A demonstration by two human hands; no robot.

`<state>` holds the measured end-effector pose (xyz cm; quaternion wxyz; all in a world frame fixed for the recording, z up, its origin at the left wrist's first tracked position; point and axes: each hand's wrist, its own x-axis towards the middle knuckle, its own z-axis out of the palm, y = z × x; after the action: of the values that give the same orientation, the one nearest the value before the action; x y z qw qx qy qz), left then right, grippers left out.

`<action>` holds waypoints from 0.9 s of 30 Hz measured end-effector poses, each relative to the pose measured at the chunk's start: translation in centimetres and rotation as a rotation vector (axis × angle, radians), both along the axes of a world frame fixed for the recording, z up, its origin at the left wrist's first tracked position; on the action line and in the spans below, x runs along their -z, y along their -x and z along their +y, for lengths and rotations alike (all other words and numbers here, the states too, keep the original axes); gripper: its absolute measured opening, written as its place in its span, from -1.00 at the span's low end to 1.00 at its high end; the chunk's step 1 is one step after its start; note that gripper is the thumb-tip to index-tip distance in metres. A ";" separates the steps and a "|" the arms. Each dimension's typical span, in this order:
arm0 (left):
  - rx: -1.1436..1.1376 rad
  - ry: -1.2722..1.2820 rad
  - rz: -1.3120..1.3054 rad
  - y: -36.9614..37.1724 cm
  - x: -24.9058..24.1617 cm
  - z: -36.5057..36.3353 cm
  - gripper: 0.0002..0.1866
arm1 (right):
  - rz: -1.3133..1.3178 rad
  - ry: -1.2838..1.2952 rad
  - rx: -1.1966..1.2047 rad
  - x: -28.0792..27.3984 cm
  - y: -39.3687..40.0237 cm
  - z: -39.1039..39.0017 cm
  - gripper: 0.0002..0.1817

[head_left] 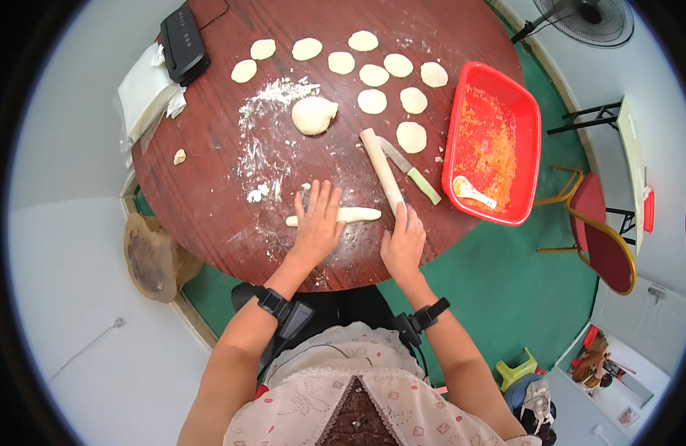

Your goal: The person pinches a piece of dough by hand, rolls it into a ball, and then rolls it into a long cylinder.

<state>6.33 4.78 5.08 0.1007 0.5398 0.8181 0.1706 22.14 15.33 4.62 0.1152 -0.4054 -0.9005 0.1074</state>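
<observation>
My left hand [318, 223] lies flat with outstretched fingers on a rope of dough [361, 215], which shows on both sides of it. My right hand [404, 241] rests on the table to the right of the rope, thumb apart, fingertips at the near end of a wooden rolling pin [382, 167]. Beside the pin lies a knife [424, 186] with a pale green handle. A rounded lump of dough [314, 115] sits farther back on the table, with several flat dough rounds [372, 101] behind and to its right.
A red plastic basin [453, 149] with shredded orange filling [491, 134] and a white spoon [474, 194] stands at the right of the round table [202, 186]. Loose flour [265, 126] covers part of the tabletop. A black appliance [184, 46] lies at the back left.
</observation>
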 end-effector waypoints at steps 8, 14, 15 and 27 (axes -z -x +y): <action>0.074 -0.046 -0.067 -0.5 0.7 -0.8 -0.45 | 0.066 -0.034 -0.047 1.3 0.2 5.0 -0.39; 0.079 -0.162 -0.035 -0.4 1.1 -0.5 -0.45 | 0.198 -0.061 -0.236 -0.6 5.6 6.5 -0.42; 0.078 -0.183 -0.014 -0.4 1.8 -0.4 -0.47 | 0.218 -0.075 -0.281 -0.9 7.2 6.5 -0.43; -0.015 -0.408 -0.338 0.2 2.3 -0.2 -0.66 | 0.186 0.177 -0.512 -0.7 25.4 -1.1 -0.45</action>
<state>6.13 4.55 2.76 0.1236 0.5067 0.7423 0.4205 -3.24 14.27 5.32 0.1306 -0.1617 -0.9463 0.2478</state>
